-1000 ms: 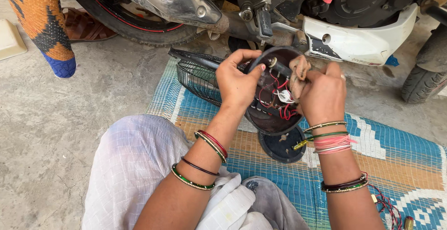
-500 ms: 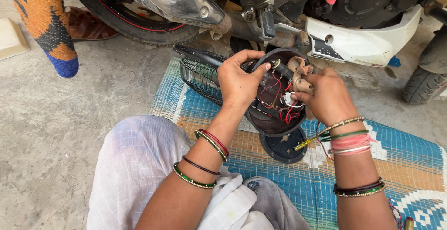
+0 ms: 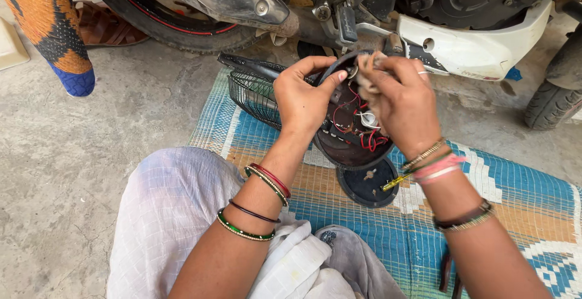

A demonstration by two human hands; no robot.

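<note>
Holding the round black housing (image 3: 348,126) up in front is done by the left hand (image 3: 303,99), which is closed on its rim, with the thumb hooked over the top edge. Red and white wires (image 3: 357,130) are seen inside the open housing. A small brownish cloth (image 3: 367,78) is pinched in the right hand (image 3: 403,102), whose fingers are curled shut on it, and it is pressed at the upper edge of the housing. The housing is held above a blue woven mat (image 3: 515,190), just over a round black cover (image 3: 367,184) and a small yellow-handled screwdriver (image 3: 397,181). A black wire fan guard (image 3: 254,93) is lying behind it, near a motorcycle (image 3: 424,14). For good wiping, the housing should be kept steady, and the cloth should be moved softly so the thin wires are not pulled or snagged.
</note>
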